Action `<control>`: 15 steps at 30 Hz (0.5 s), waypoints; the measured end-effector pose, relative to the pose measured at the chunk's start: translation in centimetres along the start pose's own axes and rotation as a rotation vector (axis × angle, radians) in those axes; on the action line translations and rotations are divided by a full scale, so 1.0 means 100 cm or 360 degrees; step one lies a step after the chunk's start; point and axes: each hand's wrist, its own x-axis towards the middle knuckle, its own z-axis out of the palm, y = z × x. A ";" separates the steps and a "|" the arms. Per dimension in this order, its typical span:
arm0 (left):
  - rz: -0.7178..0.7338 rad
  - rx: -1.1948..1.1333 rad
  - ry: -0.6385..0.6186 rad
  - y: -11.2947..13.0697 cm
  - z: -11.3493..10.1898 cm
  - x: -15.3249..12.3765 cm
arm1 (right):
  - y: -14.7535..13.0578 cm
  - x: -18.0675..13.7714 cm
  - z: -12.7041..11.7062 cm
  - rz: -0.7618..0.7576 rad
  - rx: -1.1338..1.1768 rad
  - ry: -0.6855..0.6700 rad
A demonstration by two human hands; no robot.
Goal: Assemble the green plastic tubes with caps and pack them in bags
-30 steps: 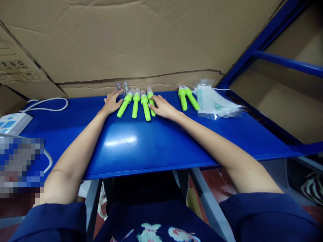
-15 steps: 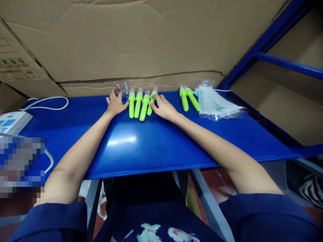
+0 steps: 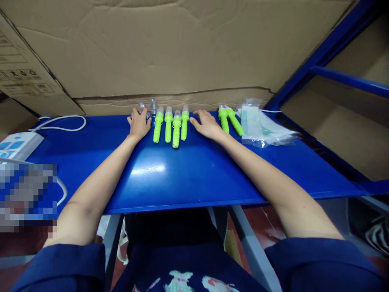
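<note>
Our right hand, open, empty, has left four lime-green sticks; row seemingly settled. Left hand half-curled at clear domes, hold unclear.

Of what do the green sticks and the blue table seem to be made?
Green sticks: probably moulded plastic, satin finish, judging by even green colour and matching shapes.
Blue table: perhaps painted metal or laminate, glossy, since it shows a bright reflection.
</note>
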 end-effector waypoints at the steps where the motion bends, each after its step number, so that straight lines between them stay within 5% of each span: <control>1: -0.0011 -0.0015 0.0002 -0.002 0.000 0.000 | 0.005 0.001 -0.003 0.0101 -0.0092 0.0076; 8: -0.0028 -0.0101 0.0090 -0.013 0.001 0.002 | 0.047 0.003 -0.014 0.0520 -0.0506 0.0282; 15: -0.0076 -0.0130 0.0092 -0.011 -0.002 0.002 | 0.053 0.004 -0.013 0.0500 -0.0492 0.0234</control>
